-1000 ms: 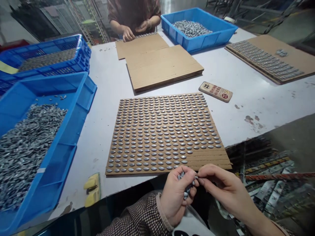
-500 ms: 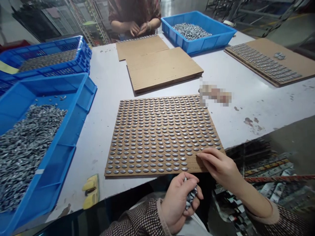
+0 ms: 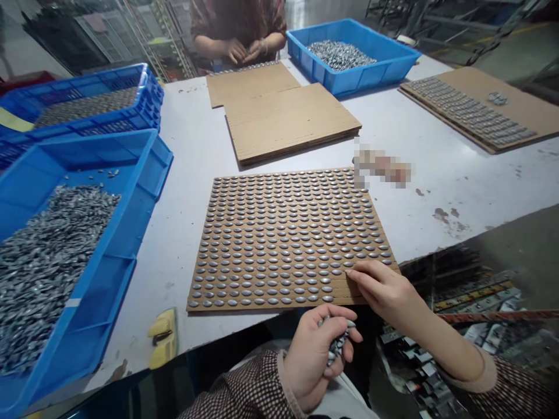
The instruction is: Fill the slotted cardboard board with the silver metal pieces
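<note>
A cardboard sheet [image 3: 271, 307] lies on the table, covered in tight rows of small oval metal pieces [image 3: 288, 233]. The rows stop short at the lower right, where bare cardboard shows. My right hand [image 3: 379, 288] rests there, its fingertips pinched together on the sheet at the end of a row. Whether they grip a piece is hidden. My left hand [image 3: 317, 358] is curled around a loose bunch of the same metal pieces [image 3: 337, 344], just off the table's front edge.
Blue crates heaped with metal pieces [image 3: 65, 157] stand at the left, and another blue crate [image 3: 353, 55] at the back. Stacked cardboard sheets [image 3: 283, 119] lie ahead. A co-worker's hands [image 3: 244, 51] work at the far side. A filled board [image 3: 480, 110] lies at the right.
My right hand has moved away from my left hand and out onto the sheet's lower right. My left hand has dropped slightly, still holding the pieces.
</note>
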The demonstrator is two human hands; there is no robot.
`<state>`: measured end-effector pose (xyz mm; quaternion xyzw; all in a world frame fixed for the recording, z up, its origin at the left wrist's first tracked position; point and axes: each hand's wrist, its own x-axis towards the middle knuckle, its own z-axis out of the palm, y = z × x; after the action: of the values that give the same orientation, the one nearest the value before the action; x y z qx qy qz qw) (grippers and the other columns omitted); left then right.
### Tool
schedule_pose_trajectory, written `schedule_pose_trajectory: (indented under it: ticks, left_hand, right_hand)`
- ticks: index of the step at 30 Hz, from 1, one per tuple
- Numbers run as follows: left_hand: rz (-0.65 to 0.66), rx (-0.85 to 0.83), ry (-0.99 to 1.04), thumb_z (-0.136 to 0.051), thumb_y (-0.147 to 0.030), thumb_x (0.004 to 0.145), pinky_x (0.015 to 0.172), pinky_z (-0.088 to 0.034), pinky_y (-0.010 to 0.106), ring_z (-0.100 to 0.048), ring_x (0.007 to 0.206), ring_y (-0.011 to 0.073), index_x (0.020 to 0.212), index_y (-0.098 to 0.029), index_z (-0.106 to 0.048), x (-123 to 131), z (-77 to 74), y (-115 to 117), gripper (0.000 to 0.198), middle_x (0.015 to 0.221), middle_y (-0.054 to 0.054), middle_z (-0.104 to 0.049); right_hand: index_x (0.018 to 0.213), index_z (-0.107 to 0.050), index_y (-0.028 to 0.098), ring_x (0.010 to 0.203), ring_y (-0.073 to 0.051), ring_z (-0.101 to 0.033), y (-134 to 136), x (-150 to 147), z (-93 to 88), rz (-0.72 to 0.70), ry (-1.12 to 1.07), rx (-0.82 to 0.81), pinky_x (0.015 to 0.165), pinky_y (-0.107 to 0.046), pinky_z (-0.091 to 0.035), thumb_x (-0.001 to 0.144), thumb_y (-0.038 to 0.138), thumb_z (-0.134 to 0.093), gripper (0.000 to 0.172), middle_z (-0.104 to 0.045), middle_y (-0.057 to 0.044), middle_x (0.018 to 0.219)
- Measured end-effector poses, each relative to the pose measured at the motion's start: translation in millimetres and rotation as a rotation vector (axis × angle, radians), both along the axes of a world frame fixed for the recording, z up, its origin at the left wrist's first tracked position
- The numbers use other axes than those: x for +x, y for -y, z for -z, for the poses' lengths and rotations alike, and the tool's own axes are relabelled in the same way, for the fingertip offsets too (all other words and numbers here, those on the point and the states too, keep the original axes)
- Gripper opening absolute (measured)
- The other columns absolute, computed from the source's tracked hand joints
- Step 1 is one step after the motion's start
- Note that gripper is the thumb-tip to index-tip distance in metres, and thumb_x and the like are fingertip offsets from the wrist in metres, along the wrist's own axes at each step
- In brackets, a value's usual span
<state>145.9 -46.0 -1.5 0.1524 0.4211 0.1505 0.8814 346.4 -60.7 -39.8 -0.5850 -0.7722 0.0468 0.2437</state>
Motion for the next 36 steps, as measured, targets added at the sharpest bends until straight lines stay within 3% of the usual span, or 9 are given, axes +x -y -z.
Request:
schedule_pose_trajectory:
  ticks: [6,11,14,21,28,33,36]
  left_hand:
    - [-0.044,0.053,0.005,-0.066,-0.029,0.078,0.035,-0.011,0.016,-0.044,0.046,0.0038,0.091,-0.017,-0.050,-0.9,-3.7,-1.5,0.023,0.072,0.001,-0.062]
    - [-0.039,0.086,-0.008,-0.067,-0.034,0.080,0.035,-0.011,0.014,-0.042,0.047,0.0028,0.092,-0.017,-0.053,1.5,-1.0,-0.8,0.025,0.068,-0.001,-0.057]
    - [-0.034,0.143,-0.015,-0.066,-0.037,0.081,0.035,-0.013,0.014,-0.040,0.046,0.0022,0.091,-0.015,-0.055,5.5,0.5,1.0,0.027,0.068,-0.001,-0.055]
    - [-0.043,0.235,-0.039,-0.065,-0.039,0.082,0.036,-0.016,0.014,-0.040,0.045,0.0028,0.094,-0.018,-0.049,11.0,5.9,5.6,0.029,0.068,-0.003,-0.057]
    - [-0.013,0.194,0.002,-0.062,-0.040,0.083,0.034,-0.014,0.013,-0.040,0.045,0.0025,0.085,-0.017,-0.049,14.5,0.9,2.6,0.026,0.068,-0.002,-0.055]
    - [-0.037,0.081,0.009,-0.051,-0.042,0.088,0.033,-0.012,0.014,-0.037,0.039,0.0028,0.088,-0.017,-0.053,10.7,-8.1,-6.3,0.026,0.062,-0.002,-0.056]
    - [-0.002,0.079,0.014,-0.047,-0.044,0.089,0.031,-0.013,0.015,-0.030,0.032,0.0031,0.085,-0.017,-0.054,3.7,-7.2,-7.6,0.029,0.051,-0.004,-0.051]
  right_hand:
    - [0.116,-0.060,0.024,0.102,-0.020,-0.061,11.0,-3.2,-16.7,0.039,-0.235,-0.057,0.087,-0.032,-0.052,0.093,0.013,-0.049,0.028,-0.062,-0.008,0.112]
    - [0.107,-0.061,0.026,0.088,-0.015,-0.064,37.5,-21.0,-35.0,0.028,-0.649,-0.369,0.074,-0.024,-0.052,0.092,0.020,-0.055,0.017,-0.065,-0.002,0.097]
    - [0.101,-0.062,0.024,0.080,-0.014,-0.063,43.2,-32.4,-38.2,0.073,-0.788,-0.453,0.068,-0.022,-0.050,0.093,0.024,-0.055,0.011,-0.065,-0.001,0.089]
    - [0.096,-0.064,0.022,0.077,-0.014,-0.063,42.2,-35.8,-41.2,0.107,-0.811,-0.482,0.069,-0.023,-0.050,0.094,0.026,-0.052,0.013,-0.067,-0.002,0.085]
    - [0.102,-0.064,0.020,0.079,-0.016,-0.065,42.6,-29.7,-38.9,0.127,-0.971,-0.572,0.070,-0.024,-0.055,0.092,0.032,-0.054,0.019,-0.068,-0.004,0.086]
    - [0.098,-0.066,0.022,0.067,-0.014,-0.064,44.3,-18.2,-31.8,0.363,-0.968,-0.367,0.057,-0.020,-0.054,0.087,0.035,-0.062,0.017,-0.068,-0.003,0.085]
    - [0.096,-0.066,0.023,0.078,-0.015,-0.065,51.8,-17.9,-31.1,0.315,-0.849,-0.314,0.066,-0.021,-0.054,0.088,0.030,-0.060,0.012,-0.068,-0.003,0.089]
